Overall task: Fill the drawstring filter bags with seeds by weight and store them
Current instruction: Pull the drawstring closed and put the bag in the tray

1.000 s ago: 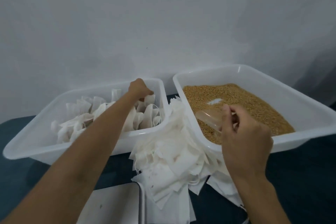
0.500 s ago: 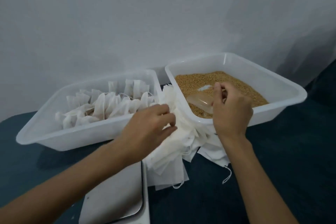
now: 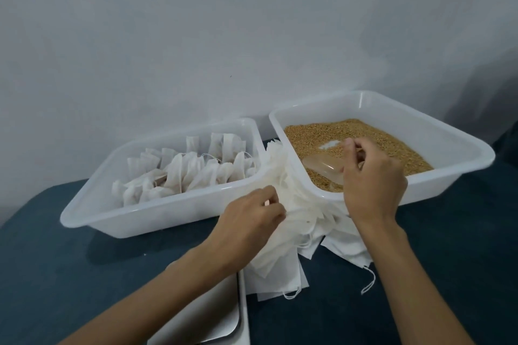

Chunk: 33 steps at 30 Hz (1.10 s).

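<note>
The left hand (image 3: 253, 217) is pinching an empty filter bag from the heap of bags (image 3: 291, 204) lying just to its right, while the right hand (image 3: 371, 176), just beyond that heap, is gripping the clear scoop (image 3: 323, 166) in the seeds (image 3: 308, 137).

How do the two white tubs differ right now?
The left tub holds filter bags standing in rows; the right tub holds loose brown seeds and a clear scoop. No hand is in the left tub; the right hand holds the scoop inside the right tub, while the left hand pinches the empty-bag pile between them. Both are white, translucent, rectangular, and sit on the dark surface.
</note>
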Each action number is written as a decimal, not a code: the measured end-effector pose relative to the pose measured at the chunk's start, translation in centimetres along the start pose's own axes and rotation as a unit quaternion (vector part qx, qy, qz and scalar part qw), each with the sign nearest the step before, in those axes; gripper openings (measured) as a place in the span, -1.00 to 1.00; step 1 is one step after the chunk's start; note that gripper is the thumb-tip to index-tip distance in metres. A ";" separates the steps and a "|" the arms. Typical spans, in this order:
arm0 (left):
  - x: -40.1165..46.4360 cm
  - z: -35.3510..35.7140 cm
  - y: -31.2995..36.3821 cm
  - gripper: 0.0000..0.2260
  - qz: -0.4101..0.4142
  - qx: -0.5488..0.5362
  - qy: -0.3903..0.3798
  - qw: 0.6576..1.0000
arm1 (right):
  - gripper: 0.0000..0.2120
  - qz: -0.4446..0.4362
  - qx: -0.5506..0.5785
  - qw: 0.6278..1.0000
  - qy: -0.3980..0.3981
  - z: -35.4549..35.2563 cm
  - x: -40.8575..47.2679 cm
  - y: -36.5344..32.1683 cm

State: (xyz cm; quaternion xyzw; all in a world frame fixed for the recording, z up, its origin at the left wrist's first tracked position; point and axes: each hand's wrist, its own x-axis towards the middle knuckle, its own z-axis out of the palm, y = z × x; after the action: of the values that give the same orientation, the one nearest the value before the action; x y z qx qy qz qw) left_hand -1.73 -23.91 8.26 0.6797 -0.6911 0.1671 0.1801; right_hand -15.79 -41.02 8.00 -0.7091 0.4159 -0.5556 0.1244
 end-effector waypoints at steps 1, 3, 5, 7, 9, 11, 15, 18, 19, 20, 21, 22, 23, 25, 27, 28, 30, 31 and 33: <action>0.0 -0.2 0.1 -0.95 -0.031 -0.046 0.032 0.998 | -0.74 0.002 -0.003 1.000 0.003 0.0 -0.1 0.0; -0.2 -0.9 0.4 -0.92 -0.102 -0.129 0.083 0.983 | -0.73 0.006 -0.008 1.000 0.014 -0.3 -0.1 -0.2; -0.7 -1.6 0.2 -0.86 -0.177 -0.218 0.117 0.953 | -0.74 -0.007 0.013 0.999 0.032 -0.8 -0.1 -1.0; -1.2 -2.5 -0.1 -0.84 -0.242 -0.339 0.131 0.900 | -0.79 -0.068 0.085 0.993 0.042 -1.1 -0.5 -2.6; -1.9 -3.1 -0.5 -0.83 -0.277 -0.452 0.157 0.834 | -0.82 -0.140 0.179 0.974 -0.009 -1.2 -1.9 -4.7; -2.7 -3.5 -0.5 -0.71 -0.299 -0.533 0.170 0.773 | -0.75 -0.135 0.273 0.940 -0.156 -1.0 -4.1 -6.6; -4.6 -3.9 -0.6 -0.69 -0.351 -0.582 0.215 0.702 | -0.57 -0.010 0.432 0.777 -0.458 -0.6 -6.4 -8.0; -5.7 -3.8 -1.5 -0.78 -0.392 -0.592 0.265 0.653 | -0.95 0.014 0.451 0.744 -0.493 -0.3 -6.3 -7.9; -6.0 -3.7 -1.8 -0.81 -0.396 -0.599 0.271 0.641 | -0.91 0.029 0.447 0.748 -0.489 0.0 -6.4 -7.8; -6.2 -3.6 -1.9 -0.83 -0.398 -0.604 0.270 0.636 | -0.86 0.054 0.447 0.751 -0.483 0.3 -6.5 -7.7; -6.5 -3.4 -1.9 -0.84 -0.400 -0.603 0.266 0.637 | -0.86 0.085 0.457 0.749 -0.472 0.6 -6.6 -7.5; -6.7 -3.2 -1.8 -0.85 -0.401 -0.594 0.260 0.647 | -0.87 0.118 0.468 0.747 -0.456 0.7 -6.7 -7.4; -6.8 -2.9 -1.7 -0.86 -0.401 -0.573 0.256 0.667 | -0.88 0.137 0.477 0.749 -0.440 0.8 -6.7 -7.3; -7.0 -2.5 -1.4 -0.85 -0.403 -0.476 0.262 0.737 | -0.84 0.153 0.470 0.759 -0.423 1.0 -6.8 -7.0; -7.2 -2.3 -1.2 -0.69 -0.386 -0.357 0.291 0.799 | -0.79 0.145 0.454 0.769 -0.426 1.2 -6.9 -6.9; -7.3 -2.4 -1.0 -0.67 -0.355 -0.320 0.306 0.824 | -0.76 0.138 0.447 0.772 -0.430 1.2 -7.0 -7.0; -7.3 -2.4 -0.5 -0.75 -0.275 -0.306 0.299 0.861 | -0.73 0.116 0.434 0.781 -0.435 1.3 -7.2 -7.0; -7.2 -2.3 -0.3 -0.82 -0.243 -0.313 0.280 0.874 | -0.71 0.104 0.431 0.783 -0.437 1.3 -7.4 -6.9; -7.2 -2.1 0.1 -0.92 -0.203 -0.326 0.236 0.892 | -0.73 0.082 0.428 0.783 -0.444 1.4 -7.6 -6.9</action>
State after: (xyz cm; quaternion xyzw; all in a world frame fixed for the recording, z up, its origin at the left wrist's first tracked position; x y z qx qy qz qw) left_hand -1.72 -16.63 6.67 0.6488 -0.4907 0.0474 0.5797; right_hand -11.74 -31.57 6.70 -0.7147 0.0906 -0.2881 0.6308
